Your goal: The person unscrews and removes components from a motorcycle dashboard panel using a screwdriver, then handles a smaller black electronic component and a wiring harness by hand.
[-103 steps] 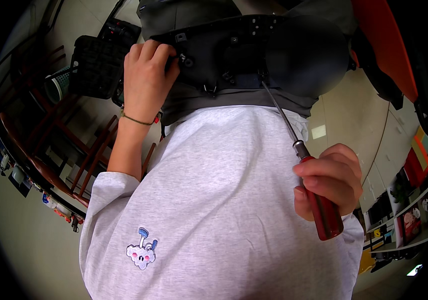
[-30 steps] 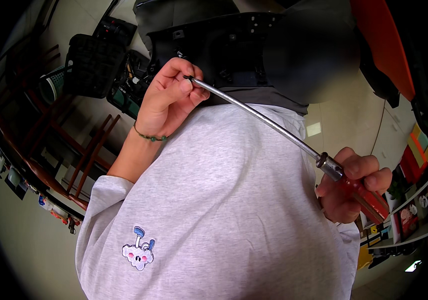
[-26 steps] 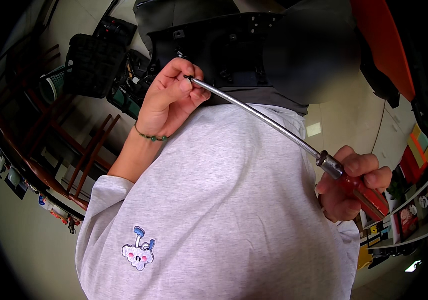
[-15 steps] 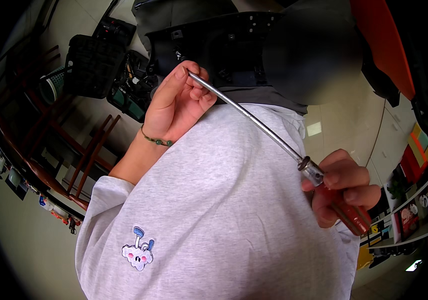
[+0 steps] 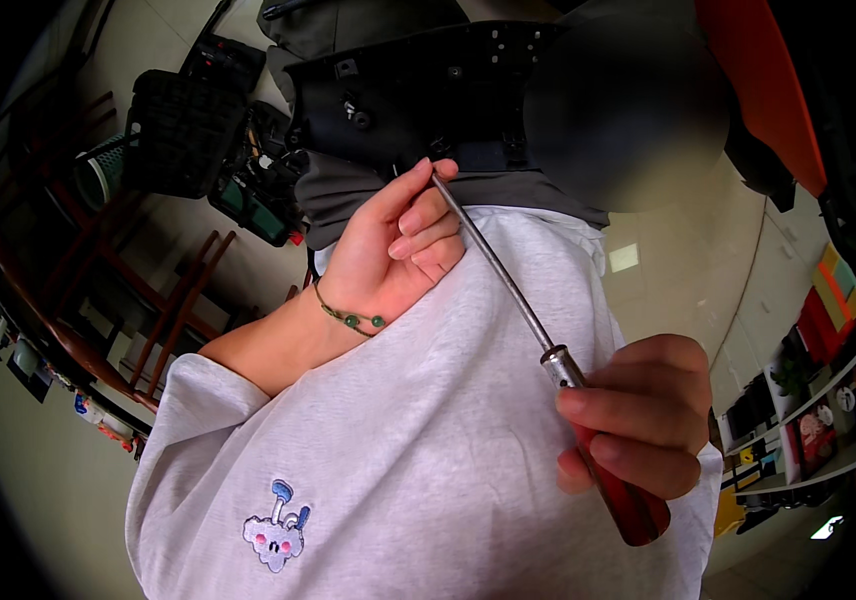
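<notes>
My right hand [image 5: 643, 425] is closed round the red handle of a long screwdriver [image 5: 493, 260], whose metal shaft slants up to the left. My left hand [image 5: 398, 240] has thumb and forefinger pinched at the screwdriver's tip, the other fingers curled below. Whatever small piece may be between those fingertips is too small to make out. Above both hands a black plastic panel [image 5: 408, 90] with brackets and holes lies over dark grey trousers [image 5: 548, 190]. My light grey shirt [image 5: 398, 480] is behind the hands.
At the upper left are an open black case [image 5: 183, 135], a smaller case with green contents [image 5: 248, 200], a pale mesh bin [image 5: 103, 170] and wooden chair frames [image 5: 148, 300]. An orange panel [image 5: 768, 90] stands at upper right, above shelves [image 5: 818, 440] with assorted items.
My left hand left the black panel earlier and has now shifted rightward, pinched at the screwdriver's tip. My right hand has dropped lower and left, tilting the shaft steeper.
</notes>
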`<state>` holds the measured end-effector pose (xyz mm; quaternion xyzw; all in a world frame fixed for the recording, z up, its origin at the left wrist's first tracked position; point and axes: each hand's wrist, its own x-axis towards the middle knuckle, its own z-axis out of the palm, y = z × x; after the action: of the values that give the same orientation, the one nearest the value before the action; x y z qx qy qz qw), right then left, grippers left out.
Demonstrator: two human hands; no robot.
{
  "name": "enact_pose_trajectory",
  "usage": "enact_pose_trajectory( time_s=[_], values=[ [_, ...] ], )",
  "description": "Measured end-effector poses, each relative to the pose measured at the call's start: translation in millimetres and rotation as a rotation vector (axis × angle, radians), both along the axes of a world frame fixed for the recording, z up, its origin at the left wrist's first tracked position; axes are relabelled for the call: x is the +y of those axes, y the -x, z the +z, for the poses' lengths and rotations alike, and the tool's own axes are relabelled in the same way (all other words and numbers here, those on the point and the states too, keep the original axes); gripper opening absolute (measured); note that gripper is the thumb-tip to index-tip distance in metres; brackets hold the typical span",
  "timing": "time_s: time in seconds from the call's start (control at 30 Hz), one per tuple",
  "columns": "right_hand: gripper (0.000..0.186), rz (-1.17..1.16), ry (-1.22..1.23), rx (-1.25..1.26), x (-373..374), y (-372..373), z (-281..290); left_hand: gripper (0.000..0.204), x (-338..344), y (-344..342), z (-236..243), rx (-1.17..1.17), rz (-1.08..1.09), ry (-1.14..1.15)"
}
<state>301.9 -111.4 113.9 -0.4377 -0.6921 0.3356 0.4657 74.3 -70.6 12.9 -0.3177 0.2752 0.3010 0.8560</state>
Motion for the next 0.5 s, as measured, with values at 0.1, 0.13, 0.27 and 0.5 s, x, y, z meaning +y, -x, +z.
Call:
enact_pose_trajectory(
  time_s=[0.1,0.13,0.27,0.5],
  values=[
    [0.021,0.026,-0.031,-0.001,3.5,5.7,-0.8,0.022,0.1,0.9,1.6,0.029,-0.103,0.056],
    [0.021,0.043,-0.034,-0.011,4.9,7.7,-1.8,0.022,1.8,0.3,-0.6,0.050,-0.141,0.066],
    [0.020,0.074,-0.029,-0.038,12.4,19.4,-6.3,0.028,17.5,-8.9,1.5,0.247,-0.305,0.191],
    [0.020,0.101,-0.068,-0.051,24.3,29.2,-25.8,0.035,17.1,-6.3,-7.6,0.186,-0.213,0.209]
  ],
)
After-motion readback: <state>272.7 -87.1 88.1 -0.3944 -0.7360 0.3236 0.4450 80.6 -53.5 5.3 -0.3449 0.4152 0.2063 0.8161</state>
